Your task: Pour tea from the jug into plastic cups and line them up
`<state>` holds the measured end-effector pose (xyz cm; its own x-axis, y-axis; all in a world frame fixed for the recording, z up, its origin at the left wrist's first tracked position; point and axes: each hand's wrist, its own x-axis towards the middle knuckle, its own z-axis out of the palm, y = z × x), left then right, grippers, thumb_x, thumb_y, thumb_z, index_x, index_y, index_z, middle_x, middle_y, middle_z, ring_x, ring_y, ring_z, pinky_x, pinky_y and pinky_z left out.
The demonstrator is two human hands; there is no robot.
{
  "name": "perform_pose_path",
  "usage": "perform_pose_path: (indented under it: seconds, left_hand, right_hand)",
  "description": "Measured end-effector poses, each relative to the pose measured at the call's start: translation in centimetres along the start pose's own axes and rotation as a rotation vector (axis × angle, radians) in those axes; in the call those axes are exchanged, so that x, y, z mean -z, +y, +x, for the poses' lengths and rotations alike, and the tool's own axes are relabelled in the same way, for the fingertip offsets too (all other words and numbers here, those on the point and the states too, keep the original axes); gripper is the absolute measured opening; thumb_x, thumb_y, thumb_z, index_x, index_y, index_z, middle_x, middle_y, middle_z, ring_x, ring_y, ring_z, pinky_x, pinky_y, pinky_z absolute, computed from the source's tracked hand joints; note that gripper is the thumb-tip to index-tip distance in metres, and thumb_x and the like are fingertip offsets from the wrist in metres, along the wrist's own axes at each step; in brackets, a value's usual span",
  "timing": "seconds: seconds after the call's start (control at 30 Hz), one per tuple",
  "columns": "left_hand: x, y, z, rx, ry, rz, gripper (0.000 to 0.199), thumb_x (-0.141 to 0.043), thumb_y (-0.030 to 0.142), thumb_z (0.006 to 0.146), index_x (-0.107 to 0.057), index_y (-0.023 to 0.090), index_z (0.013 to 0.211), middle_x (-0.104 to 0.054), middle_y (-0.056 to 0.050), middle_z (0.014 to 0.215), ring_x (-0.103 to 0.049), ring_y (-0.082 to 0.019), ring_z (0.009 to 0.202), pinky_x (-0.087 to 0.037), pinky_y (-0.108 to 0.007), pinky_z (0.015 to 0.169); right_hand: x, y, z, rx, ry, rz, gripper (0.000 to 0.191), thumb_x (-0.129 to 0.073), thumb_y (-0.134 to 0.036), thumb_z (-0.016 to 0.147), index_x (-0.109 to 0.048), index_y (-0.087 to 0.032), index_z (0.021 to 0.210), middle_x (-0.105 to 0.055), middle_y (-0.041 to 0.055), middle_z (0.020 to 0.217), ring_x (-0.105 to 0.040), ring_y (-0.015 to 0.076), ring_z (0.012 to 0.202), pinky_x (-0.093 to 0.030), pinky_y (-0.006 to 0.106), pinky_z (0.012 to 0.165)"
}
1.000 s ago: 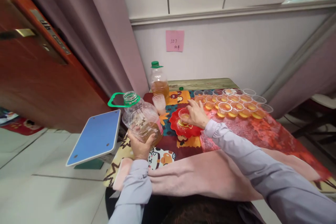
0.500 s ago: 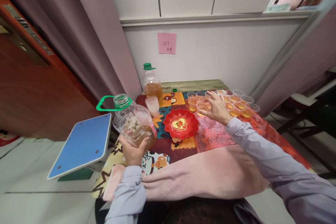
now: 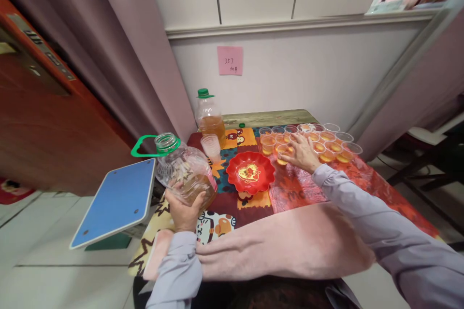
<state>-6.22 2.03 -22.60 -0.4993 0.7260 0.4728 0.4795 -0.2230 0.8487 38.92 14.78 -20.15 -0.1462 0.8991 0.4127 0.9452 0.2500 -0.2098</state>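
Observation:
My left hand (image 3: 185, 210) grips the lower part of a large clear jug (image 3: 186, 169), which leans to the left, uncapped, with amber liquid low inside and a green handle at its neck. On the right of the table, my right hand (image 3: 303, 153) has its fingers around the rim of a clear cup (image 3: 284, 152) at the near edge of a cluster. Several other clear cups (image 3: 268, 144) with amber liquid stand close together behind and beside that hand. A red scalloped dish (image 3: 250, 187) with a gold heart lies between my hands.
A second jug (image 3: 212, 123) with a green cap stands at the back left, near a stack of cups (image 3: 210, 147). A green cap (image 3: 242, 125) lies by the wall. Pink cloth (image 3: 282, 241) covers the near edge; a blue board (image 3: 116, 200) is at left.
My right hand has lowered slightly, and the cup at its fingers is now lower, beside the others. My left hand still holds the leaning jug. The view has shifted slightly.

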Motion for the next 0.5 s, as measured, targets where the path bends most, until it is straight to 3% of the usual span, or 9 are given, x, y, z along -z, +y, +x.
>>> perform_pose_path:
  seconds: [0.37, 0.5]
  left_hand:
    - [-0.1, 0.0, -0.1, 0.011, -0.003, -0.05, 0.095, -0.092, 0.052, 0.064, -0.044, 0.02, 0.139, -0.064, -0.016, 0.13, -0.069, -0.032, 0.119, -0.057, -0.05, 0.108]
    - [-0.2, 0.2, -0.3, 0.011, -0.004, -0.079, 0.098, -0.092, 0.052, 0.065, -0.042, 0.02, 0.143, -0.066, -0.017, 0.13, -0.071, -0.031, 0.118, -0.058, -0.048, 0.106]
  right_hand:
    - [-0.3, -0.2, -0.3, -0.022, -0.003, -0.052, 0.063, -0.061, -0.073, 0.091, -0.075, -0.017, 0.115, -0.053, 0.0243, 0.158, -0.042, 0.0442, 0.152, -0.021, 0.073, 0.124]
    - [0.6, -1.0, -0.3, -0.011, 0.093, -0.055, 0.074, -0.059, -0.076, 0.091, -0.072, -0.013, 0.126, -0.054, 0.0275, 0.156, -0.044, 0.0464, 0.15, -0.023, 0.073, 0.124]
